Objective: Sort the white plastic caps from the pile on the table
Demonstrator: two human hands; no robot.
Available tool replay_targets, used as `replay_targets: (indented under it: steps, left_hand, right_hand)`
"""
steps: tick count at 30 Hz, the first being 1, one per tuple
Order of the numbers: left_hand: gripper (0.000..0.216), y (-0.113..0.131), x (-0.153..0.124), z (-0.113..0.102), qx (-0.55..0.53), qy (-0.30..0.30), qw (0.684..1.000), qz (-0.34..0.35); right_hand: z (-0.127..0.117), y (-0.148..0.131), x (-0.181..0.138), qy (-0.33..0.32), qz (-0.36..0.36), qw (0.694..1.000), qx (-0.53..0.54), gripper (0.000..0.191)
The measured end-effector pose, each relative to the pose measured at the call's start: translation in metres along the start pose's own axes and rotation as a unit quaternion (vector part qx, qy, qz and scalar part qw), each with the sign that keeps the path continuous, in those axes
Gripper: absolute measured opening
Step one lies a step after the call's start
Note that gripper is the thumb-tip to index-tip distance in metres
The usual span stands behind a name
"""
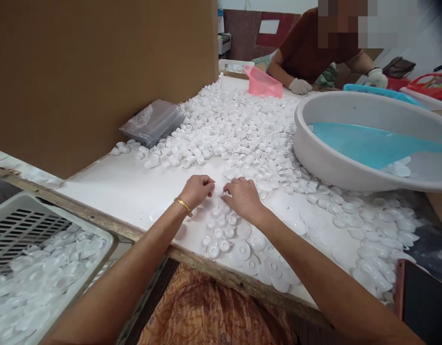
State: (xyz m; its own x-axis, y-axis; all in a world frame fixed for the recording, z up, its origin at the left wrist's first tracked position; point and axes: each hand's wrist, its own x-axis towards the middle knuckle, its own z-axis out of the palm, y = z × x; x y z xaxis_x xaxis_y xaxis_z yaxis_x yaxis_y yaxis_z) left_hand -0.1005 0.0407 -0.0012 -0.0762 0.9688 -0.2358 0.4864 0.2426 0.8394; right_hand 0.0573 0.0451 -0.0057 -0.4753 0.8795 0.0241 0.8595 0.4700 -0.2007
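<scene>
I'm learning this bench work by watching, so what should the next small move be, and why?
Probably ease the right hand slightly toward the left hand. Their bent fingers face each other across a narrow gap, at the far end of a cluster of small white pieces, so closing in looks natural. Whether either hand grips a piece is too small to tell.

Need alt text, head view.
A person's left hand and right hand close together at a cluster of small round white pieces on a white tabletop. Beyond: a heap of white cup-shaped pieces, a gray basin and a gloved co-worker.
</scene>
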Motion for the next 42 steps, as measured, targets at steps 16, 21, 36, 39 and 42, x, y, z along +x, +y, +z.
replay_targets:
  steps: [16,21,36,39,42]
  left_hand:
    - [0.005,-0.015,0.021,-0.001,-0.059,-0.049,0.995,-0.062]
    - [0.006,-0.013,0.015,-0.001,-0.078,-0.037,0.994,-0.061]
    - [0.008,-0.012,0.013,-0.003,-0.061,-0.08,0.992,-0.077]
    - [0.007,-0.01,0.017,-0.004,0.063,-0.043,0.997,-0.007]
    - [0.023,-0.003,0.027,0.003,0.204,0.07,0.97,0.114]
  right_hand:
    - [0.024,-0.006,0.009,0.035,0.042,0.993,0.104,0.021]
    - [0.017,-0.012,-0.003,0.113,-0.051,0.992,0.037,0.025]
    - [0.024,-0.004,-0.005,0.096,-0.143,0.985,-0.019,0.023]
    - [0.02,-0.008,-0.007,0.078,-0.159,0.982,-0.063,0.026]
    - [0.015,-0.013,-0.01,0.069,-0.171,0.978,-0.093,0.03]
